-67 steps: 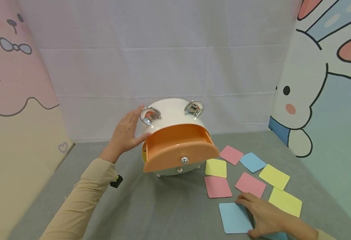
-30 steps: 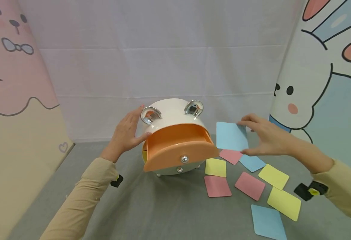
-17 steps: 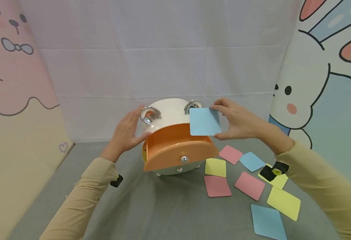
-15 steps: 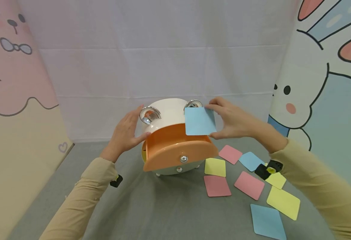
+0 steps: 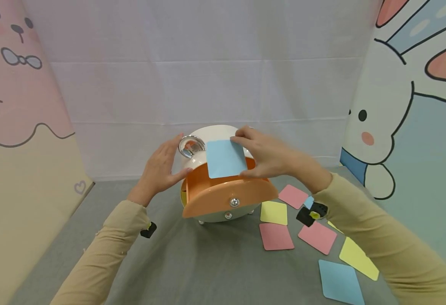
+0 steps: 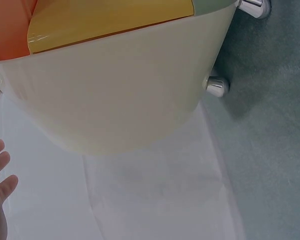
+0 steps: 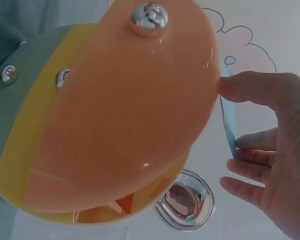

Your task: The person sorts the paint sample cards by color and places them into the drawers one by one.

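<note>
A white rounded storage box (image 5: 211, 132) with chrome ears stands on the grey cloth, its orange drawer (image 5: 207, 200) pulled out. Below it the right wrist view shows a yellow drawer (image 7: 27, 107) and a green one (image 7: 7, 102), with round chrome knobs. My left hand (image 5: 162, 167) rests against the box's left side, thumb at the top edge of the opening. My right hand (image 5: 270, 157) pinches a square blue card (image 5: 223, 160) between thumb and fingers. The card is over the drawer opening, hiding part of its inside. The right hand covers the right ear in the head view.
Right of the box lie several loose cards: pink (image 5: 277, 237), yellow (image 5: 274, 212) and blue (image 5: 341, 281). My right forearm (image 5: 379, 233) passes above some of them. A white cloth backdrop (image 5: 215, 84) rises behind, with printed panels at both sides.
My right hand picked up a blue card from the front right of the cloth, raised it and brought it left over the orange drawer. The left hand and box stayed put.
</note>
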`<control>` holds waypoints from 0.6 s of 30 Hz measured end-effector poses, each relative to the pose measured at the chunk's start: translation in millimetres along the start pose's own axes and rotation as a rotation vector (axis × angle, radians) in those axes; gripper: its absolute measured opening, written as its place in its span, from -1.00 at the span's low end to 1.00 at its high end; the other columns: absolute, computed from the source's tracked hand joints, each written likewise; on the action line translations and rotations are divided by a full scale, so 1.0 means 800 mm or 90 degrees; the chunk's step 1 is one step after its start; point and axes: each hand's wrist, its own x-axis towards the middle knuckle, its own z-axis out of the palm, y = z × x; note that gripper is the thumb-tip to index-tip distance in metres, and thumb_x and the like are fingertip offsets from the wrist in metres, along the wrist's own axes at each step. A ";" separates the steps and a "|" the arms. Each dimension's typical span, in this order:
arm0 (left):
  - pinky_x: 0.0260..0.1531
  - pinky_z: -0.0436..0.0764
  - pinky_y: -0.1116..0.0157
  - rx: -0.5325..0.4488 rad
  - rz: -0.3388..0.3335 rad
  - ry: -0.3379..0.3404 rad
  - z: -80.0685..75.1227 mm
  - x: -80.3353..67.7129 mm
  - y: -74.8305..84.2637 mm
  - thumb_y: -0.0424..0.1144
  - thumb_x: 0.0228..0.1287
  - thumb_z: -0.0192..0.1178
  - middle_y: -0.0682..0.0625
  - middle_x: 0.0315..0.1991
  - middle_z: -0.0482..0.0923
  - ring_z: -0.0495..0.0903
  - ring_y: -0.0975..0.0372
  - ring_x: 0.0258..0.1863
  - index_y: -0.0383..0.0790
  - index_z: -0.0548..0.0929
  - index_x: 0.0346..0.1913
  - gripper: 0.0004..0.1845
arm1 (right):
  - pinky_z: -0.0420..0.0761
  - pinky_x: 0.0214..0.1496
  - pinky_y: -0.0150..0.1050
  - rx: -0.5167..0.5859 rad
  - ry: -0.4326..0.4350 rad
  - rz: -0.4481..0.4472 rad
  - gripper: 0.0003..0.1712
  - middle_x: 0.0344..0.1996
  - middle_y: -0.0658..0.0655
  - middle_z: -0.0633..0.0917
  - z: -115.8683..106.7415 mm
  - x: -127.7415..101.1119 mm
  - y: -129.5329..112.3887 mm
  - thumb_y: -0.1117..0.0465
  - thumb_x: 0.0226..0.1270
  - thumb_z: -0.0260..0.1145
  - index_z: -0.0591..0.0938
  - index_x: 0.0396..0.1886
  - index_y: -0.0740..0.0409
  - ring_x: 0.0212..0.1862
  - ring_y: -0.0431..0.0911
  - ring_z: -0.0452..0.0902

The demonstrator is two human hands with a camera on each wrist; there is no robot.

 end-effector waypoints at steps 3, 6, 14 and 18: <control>0.16 0.26 -0.01 -0.003 0.003 0.001 0.000 0.000 0.001 0.44 0.12 -0.28 -0.21 0.28 0.21 0.27 -0.05 0.19 -0.24 -0.01 0.40 -0.03 | 0.45 0.01 -0.19 0.002 -0.012 0.001 -0.14 0.09 0.22 0.32 0.002 0.003 -0.004 0.04 -0.09 0.38 0.33 0.21 0.35 0.06 0.01 0.29; 0.15 0.26 -0.01 -0.004 0.008 0.007 0.000 0.001 0.001 0.43 0.13 -0.27 -0.21 0.27 0.22 0.28 -0.06 0.18 -0.26 0.00 0.40 -0.03 | 0.45 0.02 -0.18 0.012 -0.016 0.004 -0.15 0.10 0.22 0.32 0.003 0.006 -0.007 0.05 -0.09 0.37 0.33 0.21 0.34 0.07 0.01 0.28; 0.15 0.27 -0.02 -0.005 0.005 0.008 0.001 0.001 0.004 0.43 0.13 -0.28 -0.21 0.27 0.22 0.28 -0.06 0.18 -0.25 0.00 0.40 -0.03 | 0.46 0.02 -0.19 0.037 -0.038 0.017 -0.14 0.11 0.18 0.32 0.006 0.014 -0.007 0.02 -0.11 0.38 0.34 0.22 0.30 0.04 -0.02 0.33; 0.14 0.27 -0.01 -0.004 0.009 0.012 0.002 0.001 0.001 0.43 0.14 -0.27 -0.21 0.27 0.22 0.28 -0.07 0.18 -0.26 0.01 0.40 -0.03 | 0.42 0.07 -0.15 0.057 -0.047 0.024 -0.11 0.12 0.16 0.34 0.009 0.016 -0.004 -0.01 -0.10 0.41 0.34 0.23 0.30 0.09 -0.01 0.32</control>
